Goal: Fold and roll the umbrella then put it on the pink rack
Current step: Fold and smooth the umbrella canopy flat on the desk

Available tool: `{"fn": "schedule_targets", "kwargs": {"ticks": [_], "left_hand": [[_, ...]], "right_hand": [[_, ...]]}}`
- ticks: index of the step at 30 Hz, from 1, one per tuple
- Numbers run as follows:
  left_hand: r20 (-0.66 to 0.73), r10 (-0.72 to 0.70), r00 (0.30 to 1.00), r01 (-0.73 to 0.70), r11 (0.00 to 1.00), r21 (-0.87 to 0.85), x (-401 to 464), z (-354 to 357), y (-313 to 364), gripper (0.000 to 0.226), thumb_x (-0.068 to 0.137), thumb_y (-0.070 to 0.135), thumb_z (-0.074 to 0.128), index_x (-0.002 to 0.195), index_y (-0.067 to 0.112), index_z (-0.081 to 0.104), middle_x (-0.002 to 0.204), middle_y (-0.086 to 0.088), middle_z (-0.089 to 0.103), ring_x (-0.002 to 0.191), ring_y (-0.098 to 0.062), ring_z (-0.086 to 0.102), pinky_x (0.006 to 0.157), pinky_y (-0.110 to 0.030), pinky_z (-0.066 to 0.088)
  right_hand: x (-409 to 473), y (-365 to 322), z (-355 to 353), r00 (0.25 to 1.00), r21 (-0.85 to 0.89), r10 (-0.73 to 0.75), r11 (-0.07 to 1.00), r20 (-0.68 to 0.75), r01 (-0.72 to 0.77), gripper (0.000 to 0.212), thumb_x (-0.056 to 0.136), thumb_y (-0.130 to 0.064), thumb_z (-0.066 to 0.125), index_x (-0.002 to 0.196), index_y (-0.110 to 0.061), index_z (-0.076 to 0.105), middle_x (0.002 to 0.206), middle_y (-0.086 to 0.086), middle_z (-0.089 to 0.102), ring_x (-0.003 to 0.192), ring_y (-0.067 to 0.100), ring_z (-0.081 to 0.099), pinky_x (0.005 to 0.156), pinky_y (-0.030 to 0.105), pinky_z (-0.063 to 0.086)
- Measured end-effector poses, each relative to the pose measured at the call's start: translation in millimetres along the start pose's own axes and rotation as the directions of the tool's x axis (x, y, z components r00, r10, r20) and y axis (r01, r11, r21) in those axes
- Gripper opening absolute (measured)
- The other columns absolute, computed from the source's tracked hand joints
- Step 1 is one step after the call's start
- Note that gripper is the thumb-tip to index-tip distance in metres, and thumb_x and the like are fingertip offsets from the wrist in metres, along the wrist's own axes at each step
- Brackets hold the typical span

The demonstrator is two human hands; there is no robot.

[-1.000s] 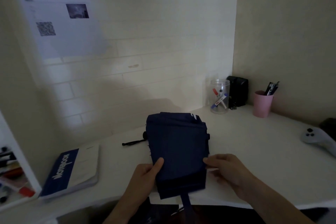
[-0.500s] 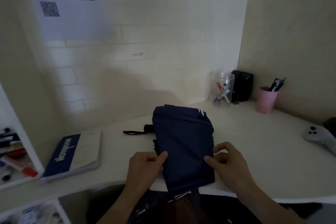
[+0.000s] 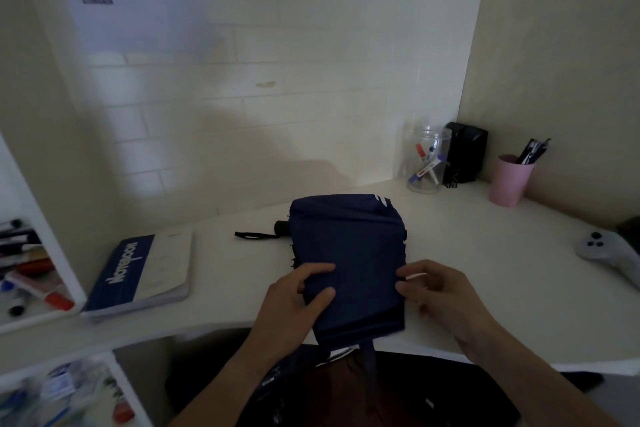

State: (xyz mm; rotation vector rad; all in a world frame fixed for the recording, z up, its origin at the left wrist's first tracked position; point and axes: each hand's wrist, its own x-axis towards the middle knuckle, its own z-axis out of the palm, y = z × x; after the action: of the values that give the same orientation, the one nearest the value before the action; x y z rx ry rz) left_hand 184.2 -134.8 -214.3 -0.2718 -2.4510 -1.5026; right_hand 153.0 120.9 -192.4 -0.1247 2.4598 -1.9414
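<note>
A dark navy folding umbrella (image 3: 349, 253) lies flat on the white desk (image 3: 467, 253), its fabric spread in a rough rectangle. Its black handle with a wrist strap (image 3: 258, 235) sticks out to the left. My left hand (image 3: 294, 302) pinches the fabric's left edge between thumb and fingers. My right hand (image 3: 438, 291) pinches the right edge the same way. A fabric strap (image 3: 369, 360) hangs off the desk's front edge. No pink rack is in view.
A blue and white notebook (image 3: 142, 274) lies at the left. A clear jar of markers (image 3: 427, 159), a black box (image 3: 465, 152) and a pink cup of pens (image 3: 510, 178) stand at the back right. A grey controller (image 3: 604, 251) rests far right. Shelves with markers (image 3: 27, 267) are at the left.
Both hands have kept their hold on the umbrella's side edges, shifting slightly along the fabric. The fabric's near end has come a little closer to the desk edge. The camera tilted.
</note>
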Motion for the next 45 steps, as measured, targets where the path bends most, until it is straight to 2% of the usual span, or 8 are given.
{"fn": "schedule_targets", "kwargs": {"ticks": [5,12,17,21,28,34,39,45], "left_hand": [[0.041,-0.056,0.998,0.043,0.962,0.270,-2.6,-0.5,-8.6,0.043,0.086,0.063,0.057,0.128,0.055,0.054,0.121,0.010,0.064,0.110,-0.003,0.060,0.098,-0.028,0.053],[0.143,-0.019,0.990,-0.071,0.798,0.599,1.3,-3.9,-8.5,0.057,0.093,0.058,0.054,0.146,0.038,0.047,0.115,0.008,0.059,0.113,-0.012,0.049,0.121,-0.038,0.024],[0.171,0.220,0.960,-0.274,0.633,0.724,2.5,-8.0,-18.9,0.054,0.088,0.063,0.051,0.129,0.032,0.067,0.105,0.000,0.052,0.100,-0.020,0.048,0.100,-0.043,0.046],[0.294,0.398,0.869,-0.464,0.452,0.762,1.8,-15.8,-18.4,0.048,0.099,0.055,0.049,0.123,0.020,0.071,0.134,-0.013,0.052,0.134,-0.033,0.043,0.117,-0.050,0.030],[0.428,0.140,0.893,-0.439,0.487,0.755,5.2,-22.0,-29.9,0.065,0.103,0.067,0.016,0.159,0.034,0.019,0.168,0.010,0.018,0.154,-0.005,0.011,0.127,-0.036,0.006],[0.464,-0.040,0.885,-0.368,0.550,0.749,19.9,-23.2,-39.2,0.062,0.100,0.070,0.011,0.156,0.050,-0.004,0.167,0.019,-0.009,0.153,-0.002,-0.010,0.127,-0.040,-0.005],[0.456,-0.160,0.876,-0.329,0.493,0.805,66.4,-29.5,-37.3,0.063,0.100,0.068,0.015,0.157,0.049,-0.004,0.169,0.011,-0.010,0.155,-0.009,-0.012,0.126,-0.044,-0.008],[0.479,0.089,0.873,-0.457,0.491,0.742,43.2,-36.9,-43.4,0.057,0.105,0.060,0.013,0.159,0.045,0.002,0.167,0.014,-0.010,0.154,-0.004,-0.012,0.126,-0.034,-0.007]], "right_hand": [[5.2,9.1,-1.7,1.000,-0.241,-0.005,0.970,0.030,0.013,0.017,0.076,-0.013,0.085,0.082,-0.028,0.078,0.073,0.004,0.077,0.077,0.022,0.072,0.075,0.031,0.055],[1.1,1.5,9.0,0.985,-0.698,-0.116,0.695,0.131,0.175,0.019,0.079,-0.028,0.078,0.096,-0.027,0.070,0.081,-0.016,0.063,0.074,0.004,0.058,0.065,0.010,0.040],[14.1,-12.0,23.4,0.738,-0.690,-0.589,0.383,0.330,0.614,0.020,0.088,-0.032,0.068,0.108,-0.030,0.068,0.105,-0.011,0.059,0.097,0.011,0.052,0.083,0.022,0.046],[25.7,15.2,14.7,0.712,-0.704,-0.431,0.214,0.554,0.677,0.037,0.096,-0.050,0.052,0.127,-0.032,0.061,0.139,-0.001,0.051,0.128,0.023,0.046,0.107,0.037,0.045],[27.8,6.1,2.8,0.718,-0.732,-0.289,0.078,0.633,0.677,0.065,0.097,-0.069,0.030,0.150,-0.032,0.040,0.159,-0.008,0.034,0.147,0.015,0.028,0.120,0.036,0.031],[42.9,22.0,7.8,0.752,-0.738,0.014,0.199,0.659,0.644,0.067,0.084,-0.077,-0.006,0.147,-0.057,-0.020,0.159,-0.019,-0.030,0.148,0.000,-0.026,0.126,0.032,-0.006],[81.3,9.1,21.6,0.787,-0.776,0.087,0.259,0.611,0.575,0.062,0.098,-0.066,0.017,0.152,-0.053,-0.011,0.163,-0.017,-0.021,0.151,0.005,-0.018,0.123,0.029,-0.008],[73.0,0.6,16.5,0.782,-0.740,0.025,0.346,0.622,0.577,0.060,0.097,-0.065,0.033,0.153,-0.054,0.015,0.159,-0.029,-0.001,0.146,-0.005,-0.001,0.124,0.027,0.007]]}}
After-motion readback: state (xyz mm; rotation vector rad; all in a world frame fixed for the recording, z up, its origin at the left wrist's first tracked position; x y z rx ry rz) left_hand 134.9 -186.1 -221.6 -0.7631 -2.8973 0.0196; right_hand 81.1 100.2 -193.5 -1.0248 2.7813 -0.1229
